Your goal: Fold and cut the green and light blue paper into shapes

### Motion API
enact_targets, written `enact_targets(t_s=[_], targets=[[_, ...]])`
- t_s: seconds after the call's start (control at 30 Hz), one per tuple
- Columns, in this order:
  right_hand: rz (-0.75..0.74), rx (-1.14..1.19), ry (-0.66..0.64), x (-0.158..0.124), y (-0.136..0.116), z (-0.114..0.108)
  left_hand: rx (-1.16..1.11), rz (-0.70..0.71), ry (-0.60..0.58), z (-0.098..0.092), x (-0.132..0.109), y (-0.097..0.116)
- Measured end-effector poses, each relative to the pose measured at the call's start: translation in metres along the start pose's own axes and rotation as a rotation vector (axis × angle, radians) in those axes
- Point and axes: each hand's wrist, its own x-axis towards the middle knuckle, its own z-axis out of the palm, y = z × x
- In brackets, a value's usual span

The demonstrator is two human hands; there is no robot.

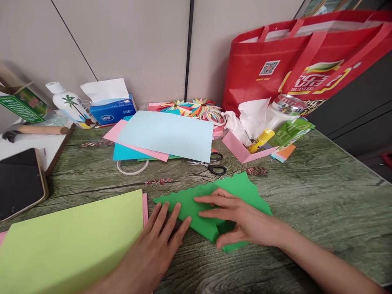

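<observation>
A dark green paper (241, 190) with a zigzag-cut upper edge lies folded on the wood-grain table (321, 196) in front of me. My right hand (235, 220) rests flat on it, fingers stretched out to the left, thumb at the folded lower edge. My left hand (156, 245) lies flat beside it, fingers apart, with the fingertips on the paper's left tip. The left hand's heel sits against a light green sheet (70, 241) with a pink sheet under it.
Black scissors (212, 165), a pile of light blue, pink and cyan sheets (167, 134), tape rings, a glue stick (260, 140), a tissue box (112, 108), a white bottle (72, 106), paper stars and a red bag (294, 65) stand at the back. A dark tablet (18, 179) lies left.
</observation>
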Motion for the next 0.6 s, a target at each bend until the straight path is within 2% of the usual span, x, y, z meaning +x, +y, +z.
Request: enact_targets(t_s=[0.07,0.23,0.3,0.6], targets=[[0.020,0.127,0.089,-0.001,0.004,-0.005,0.006,-0.010,-0.001,0.000,0.000,0.000],[0.231,0.417,0.478,-0.011,0.017,-0.027,0.028,-0.014,0.008,-0.002,0.003,0.000],[0.253,0.487,0.587,-0.015,0.021,-0.032,0.031,-0.009,0.023,-0.003,0.004,0.000],[0.226,0.668,0.783,-0.015,0.025,-0.033,0.000,-0.031,-0.020,0.001,0.000,0.001]])
